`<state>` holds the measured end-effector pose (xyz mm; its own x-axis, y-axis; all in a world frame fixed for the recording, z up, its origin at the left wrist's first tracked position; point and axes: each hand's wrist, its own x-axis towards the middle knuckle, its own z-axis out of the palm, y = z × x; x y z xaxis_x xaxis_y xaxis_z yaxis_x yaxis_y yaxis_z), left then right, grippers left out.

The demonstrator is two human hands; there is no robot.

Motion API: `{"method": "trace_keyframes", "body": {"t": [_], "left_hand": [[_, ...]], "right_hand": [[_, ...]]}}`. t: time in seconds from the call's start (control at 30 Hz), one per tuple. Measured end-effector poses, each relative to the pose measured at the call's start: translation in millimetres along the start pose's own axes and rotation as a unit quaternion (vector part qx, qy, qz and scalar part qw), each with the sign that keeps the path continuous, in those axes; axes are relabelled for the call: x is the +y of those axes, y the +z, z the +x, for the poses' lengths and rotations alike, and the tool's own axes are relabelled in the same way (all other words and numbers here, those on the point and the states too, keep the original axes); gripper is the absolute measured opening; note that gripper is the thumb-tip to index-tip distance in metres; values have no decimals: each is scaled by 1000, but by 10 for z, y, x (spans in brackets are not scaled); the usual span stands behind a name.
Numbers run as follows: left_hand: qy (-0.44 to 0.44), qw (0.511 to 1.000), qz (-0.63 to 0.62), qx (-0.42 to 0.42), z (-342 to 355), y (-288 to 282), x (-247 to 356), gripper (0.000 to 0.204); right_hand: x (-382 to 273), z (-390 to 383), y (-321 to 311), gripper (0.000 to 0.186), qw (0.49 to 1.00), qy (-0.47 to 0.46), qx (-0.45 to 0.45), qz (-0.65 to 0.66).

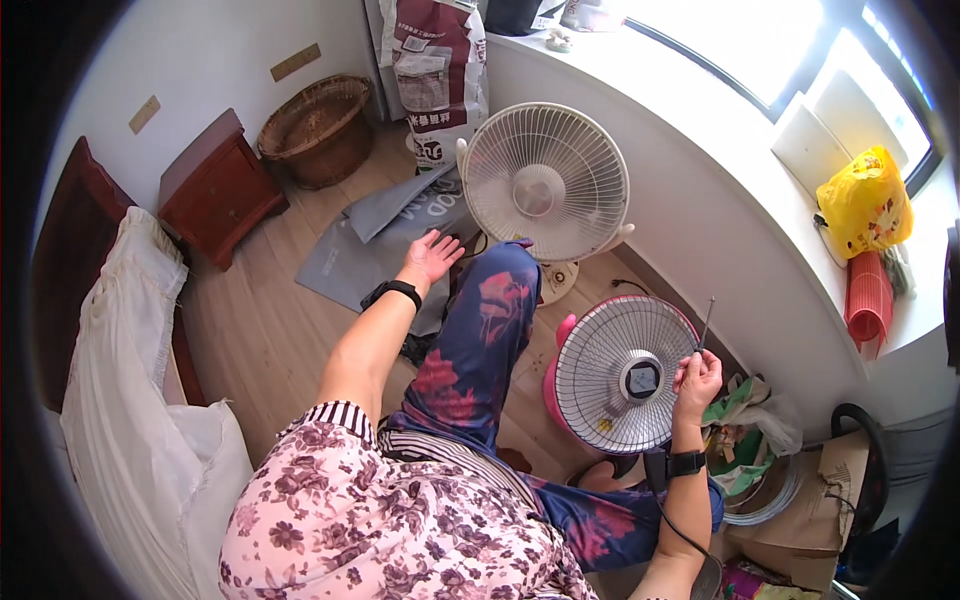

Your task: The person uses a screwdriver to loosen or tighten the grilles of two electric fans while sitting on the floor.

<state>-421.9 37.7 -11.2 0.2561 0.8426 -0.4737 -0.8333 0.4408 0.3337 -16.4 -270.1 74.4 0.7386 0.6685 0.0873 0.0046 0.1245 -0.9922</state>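
My right hand (698, 383) is closed on a slim screwdriver (708, 322), its thin shaft pointing up; the fingers hide its handle. Just left of that hand stands a pink dish-shaped electric heater (600, 360) with a round wire guard and a dark centre cap. My left hand (433, 257) is held out beside my raised knee, palm up and fingers apart, with nothing in it. Beyond the knee, a larger white dish heater (585, 165) faces up on its round base, which my leg partly covers.
A grey sheet bag (345, 255) lies on the wooden floor near a printed sack (432, 75). A woven basket (320, 140) and red-brown cabinet (215, 185) line the wall. White cloth (125, 400) covers the bed at left. Right are a cardboard box (800, 505) and yellow bag (868, 205).
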Motion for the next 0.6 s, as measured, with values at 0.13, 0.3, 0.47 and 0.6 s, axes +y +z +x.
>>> {"method": "trace_keyframes", "body": {"t": [0.13,0.3,0.47,0.6], "left_hand": [[-1,999,31,9,-4,-31,44,58],[-61,979,178,-82,-36,204,212,51],[-45,954,238,-174,-275,761,324,44],[-20,957,190,-217,-475,1042,309,50]], "right_hand": [[2,-16,15,15,1000,-5,-8,6],[1,1,9,16,1000,0,-6,-4],[0,-9,-21,20,1000,5,4,-14],[19,10,-5,19,1000,2,-9,2]]}}
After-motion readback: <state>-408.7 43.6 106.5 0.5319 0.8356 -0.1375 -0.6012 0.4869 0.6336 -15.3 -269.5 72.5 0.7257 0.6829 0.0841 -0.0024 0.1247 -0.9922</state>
